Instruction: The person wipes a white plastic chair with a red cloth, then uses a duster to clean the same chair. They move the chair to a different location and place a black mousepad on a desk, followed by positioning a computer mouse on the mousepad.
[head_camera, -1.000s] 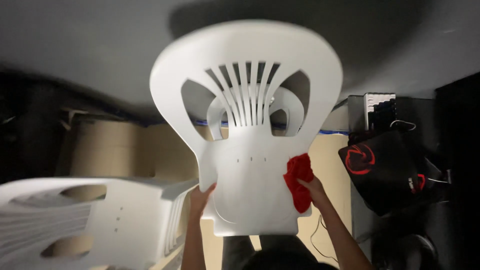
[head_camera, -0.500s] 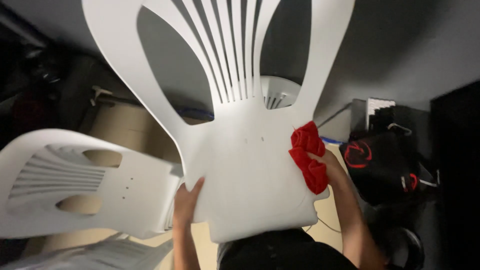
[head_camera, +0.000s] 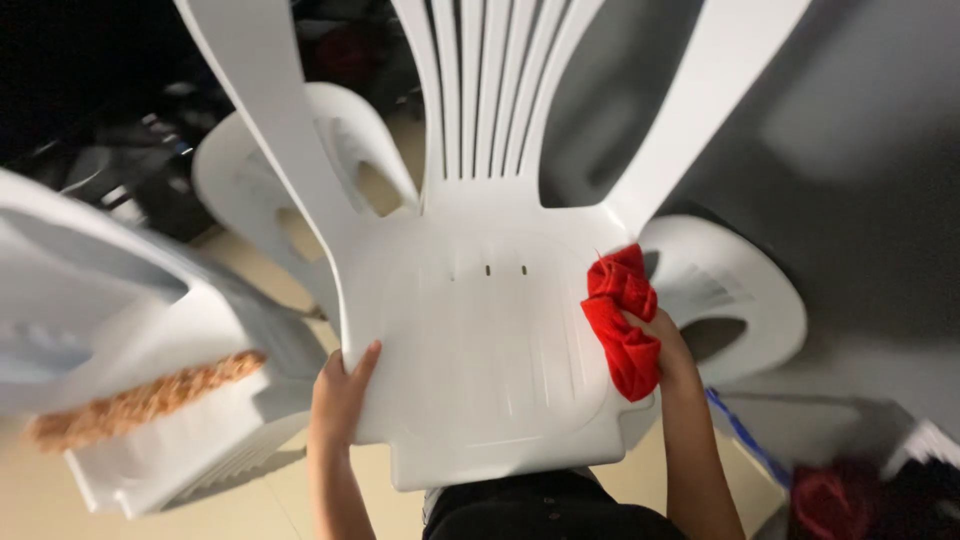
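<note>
1. The white plastic chair (head_camera: 480, 340) now fills more of the view than a second ago, its seat closer.
2. The left hand (head_camera: 338, 395) still grips the seat's left edge.
3. The right hand (head_camera: 668, 350) stays clenched on the red cloth (head_camera: 622, 318), pressed at the seat's right edge.
4. A stack of white chairs (head_camera: 150, 400) has drifted nearer on the left.
</note>
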